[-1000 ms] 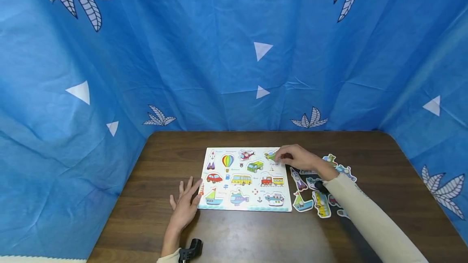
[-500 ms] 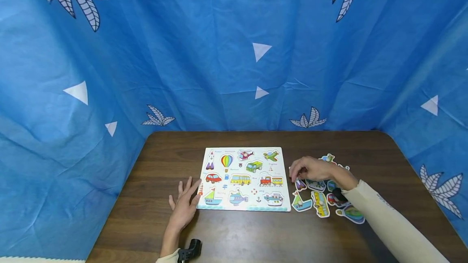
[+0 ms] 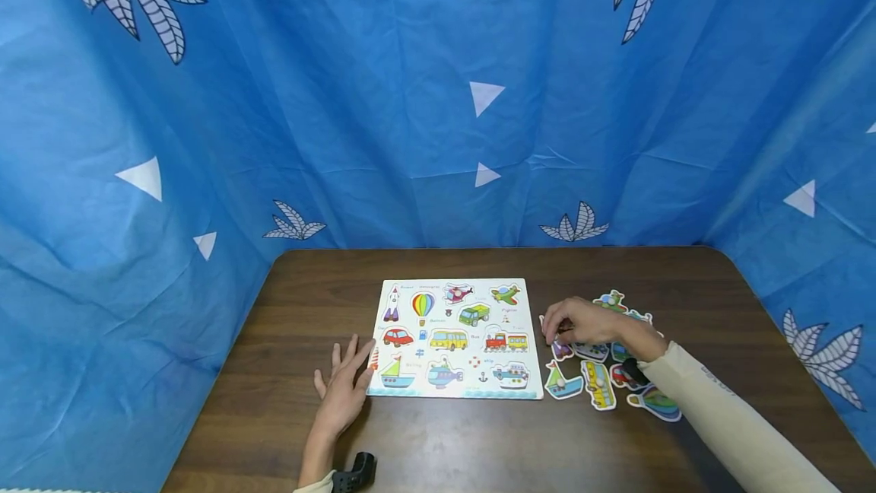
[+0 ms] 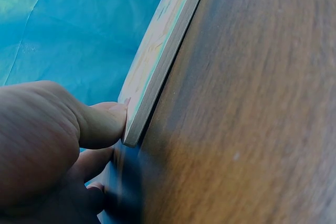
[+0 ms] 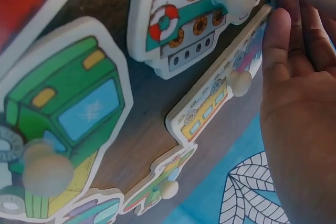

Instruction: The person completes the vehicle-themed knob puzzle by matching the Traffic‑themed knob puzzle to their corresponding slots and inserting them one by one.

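A white puzzle board (image 3: 409,398) printed with colourful vehicles lies flat on the table. My left hand (image 3: 344,392) rests at its lower left edge, fingers spread, the thumb touching the board's corner (image 4: 132,132) in the left wrist view. To the right of the board, my right hand (image 3: 587,322) reaches over the loose pieces, its fingers and thumb pinching at the middle of the rocket puzzle piece (image 3: 563,351). The hand covers most of this piece; its knob is hidden. Close by lie a sailboat piece (image 3: 564,383), a yellow bus piece (image 3: 598,385) and a ship piece (image 5: 178,35).
More knobbed pieces spread under and around the right forearm, among them a green truck piece (image 5: 68,108), a train piece (image 5: 210,106), a plane piece (image 5: 160,179) and a balloon piece (image 3: 655,404). Blue patterned cloth (image 3: 438,97) hangs behind the wooden table (image 3: 479,447).
My right hand has drawn back from the plane picture at the board's top right corner to the rocket piece and stayed there. The left hand has held its place at the board.
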`<state>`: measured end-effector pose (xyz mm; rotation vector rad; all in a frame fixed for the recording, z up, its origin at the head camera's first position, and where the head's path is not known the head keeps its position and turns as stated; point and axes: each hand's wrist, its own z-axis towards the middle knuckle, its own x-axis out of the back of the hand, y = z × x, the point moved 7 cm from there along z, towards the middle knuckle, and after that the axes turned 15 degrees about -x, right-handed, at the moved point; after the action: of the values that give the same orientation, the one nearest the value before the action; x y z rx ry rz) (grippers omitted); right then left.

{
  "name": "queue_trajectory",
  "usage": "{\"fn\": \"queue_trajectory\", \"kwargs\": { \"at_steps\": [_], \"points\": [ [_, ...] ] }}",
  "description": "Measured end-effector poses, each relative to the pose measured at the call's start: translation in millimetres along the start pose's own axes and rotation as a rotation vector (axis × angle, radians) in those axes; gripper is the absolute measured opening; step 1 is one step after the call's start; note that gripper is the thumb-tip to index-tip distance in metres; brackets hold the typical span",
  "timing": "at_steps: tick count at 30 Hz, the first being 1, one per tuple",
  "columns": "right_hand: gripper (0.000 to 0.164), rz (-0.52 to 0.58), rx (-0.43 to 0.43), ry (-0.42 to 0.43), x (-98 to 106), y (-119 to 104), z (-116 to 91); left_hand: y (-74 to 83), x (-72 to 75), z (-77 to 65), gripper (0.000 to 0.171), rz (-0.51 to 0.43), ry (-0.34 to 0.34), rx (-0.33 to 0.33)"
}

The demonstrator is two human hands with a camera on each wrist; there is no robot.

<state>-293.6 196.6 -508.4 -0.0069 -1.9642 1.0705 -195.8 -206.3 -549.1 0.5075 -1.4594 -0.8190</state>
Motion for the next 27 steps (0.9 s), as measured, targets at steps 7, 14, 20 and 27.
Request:
{"fn": "queue_trajectory", "kwargs": {
  "at_steps": [7,14,20,27],
  "points": [
    [0.023,-0.024,-0.023,0.021,-1,1,4,0.8,1.9,-3.0,0.050,-0.004,0.001,0.007],
    [0.020,-0.030,-0.098,0.043,7,3,8,-0.3,0.9,-2.5,0.050,-0.004,0.003,0.007],
    [0.017,-0.014,-0.078,0.076,10,-10,18,-1.5,0.2,-2.0,0.051,0.007,0.005,0.009],
    [0.015,-0.045,-0.068,0.109,14,-36,42,-0.2,-0.3,0.9,0.051,0.010,0.004,0.003]
  ]
}}
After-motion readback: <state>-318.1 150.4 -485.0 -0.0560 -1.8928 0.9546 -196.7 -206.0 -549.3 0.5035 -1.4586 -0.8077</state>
